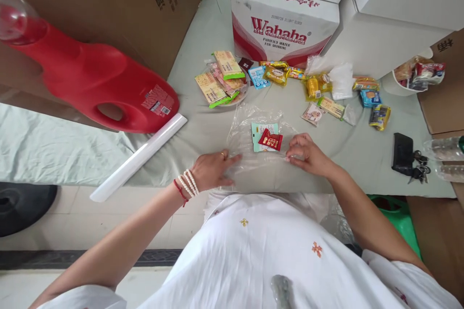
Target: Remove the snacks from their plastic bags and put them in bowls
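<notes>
Red packet (pixel 271 140) atop mint packet (pixel 258 130), clear plastic film (pixel 237 136); left hand (pixel 212 169), grip slack; right hand (pixel 308 154), grip round film's edge

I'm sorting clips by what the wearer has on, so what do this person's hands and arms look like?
The left hand wears a gold-coloured ring; on that wrist are white beaded bracelets and a red cord. The right hand shows no jewellery. White sleeves leave both forearms bare.
</notes>
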`<action>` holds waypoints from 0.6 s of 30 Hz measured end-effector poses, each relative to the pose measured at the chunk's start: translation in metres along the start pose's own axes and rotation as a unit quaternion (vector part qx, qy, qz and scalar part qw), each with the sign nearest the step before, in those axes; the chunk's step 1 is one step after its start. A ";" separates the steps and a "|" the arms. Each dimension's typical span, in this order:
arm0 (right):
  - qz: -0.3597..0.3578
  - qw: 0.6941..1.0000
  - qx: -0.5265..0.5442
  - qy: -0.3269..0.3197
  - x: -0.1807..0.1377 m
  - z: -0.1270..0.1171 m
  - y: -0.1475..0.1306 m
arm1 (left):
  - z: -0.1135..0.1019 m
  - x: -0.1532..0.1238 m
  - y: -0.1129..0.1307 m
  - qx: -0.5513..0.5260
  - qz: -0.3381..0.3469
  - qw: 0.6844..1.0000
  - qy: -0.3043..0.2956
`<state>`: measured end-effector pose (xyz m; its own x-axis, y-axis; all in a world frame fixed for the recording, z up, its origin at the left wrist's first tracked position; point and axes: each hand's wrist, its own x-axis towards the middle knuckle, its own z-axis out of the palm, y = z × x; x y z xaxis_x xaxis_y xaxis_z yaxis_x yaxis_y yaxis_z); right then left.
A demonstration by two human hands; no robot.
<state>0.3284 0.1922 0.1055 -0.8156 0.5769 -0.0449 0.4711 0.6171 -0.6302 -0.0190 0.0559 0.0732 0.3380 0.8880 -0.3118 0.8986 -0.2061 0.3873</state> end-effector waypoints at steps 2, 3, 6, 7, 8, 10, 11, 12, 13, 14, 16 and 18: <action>0.007 0.998 0.060 0.006 0.014 -0.020 0.003 | -0.005 0.004 -0.005 -0.009 -0.008 0.999 0.034; 0.023 0.995 0.092 0.001 0.022 -0.028 0.006 | -0.008 0.009 -0.007 -0.025 -0.013 0.998 0.057; 0.117 0.980 0.161 -0.022 0.048 -0.040 0.020 | -0.020 0.032 -0.015 -0.097 -0.048 0.986 0.129; 0.148 0.975 0.163 -0.020 0.057 -0.039 0.026 | -0.024 0.043 -0.018 -0.123 -0.079 0.978 0.146; 0.172 0.973 0.155 -0.014 0.066 -0.037 0.032 | -0.028 0.053 -0.022 -0.146 -0.121 0.969 0.158; 0.204 0.973 0.109 0.003 0.082 -0.029 0.040 | -0.034 0.070 -0.026 -0.184 -0.212 0.944 0.175; 0.220 0.972 0.077 0.009 0.089 -0.024 0.043 | -0.035 0.075 -0.026 -0.195 -0.249 0.929 0.192; 0.236 0.971 0.042 0.011 0.095 -0.018 0.045 | -0.035 0.077 -0.024 -0.199 -0.277 0.913 0.223; 0.251 0.968 0.009 0.010 0.100 -0.013 0.047 | -0.034 0.076 -0.018 -0.196 -0.295 0.895 0.271; 0.264 0.964 -0.018 0.010 0.103 -0.009 0.048 | -0.032 0.072 -0.010 -0.184 -0.303 0.875 0.330; 0.278 0.959 -0.049 0.013 0.106 -0.002 0.048 | -0.025 0.060 0.014 -0.135 -0.282 0.835 0.454; 0.284 0.957 -0.063 0.016 0.107 0.002 0.048 | -0.017 0.052 0.043 -0.065 -0.170 0.831 0.525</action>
<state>0.2630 0.2821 0.0688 -0.4066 0.8530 -0.3272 0.8736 0.2583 -0.4124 0.0324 0.1000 0.0884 -0.4223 0.7686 0.4805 0.8310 0.1165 0.5440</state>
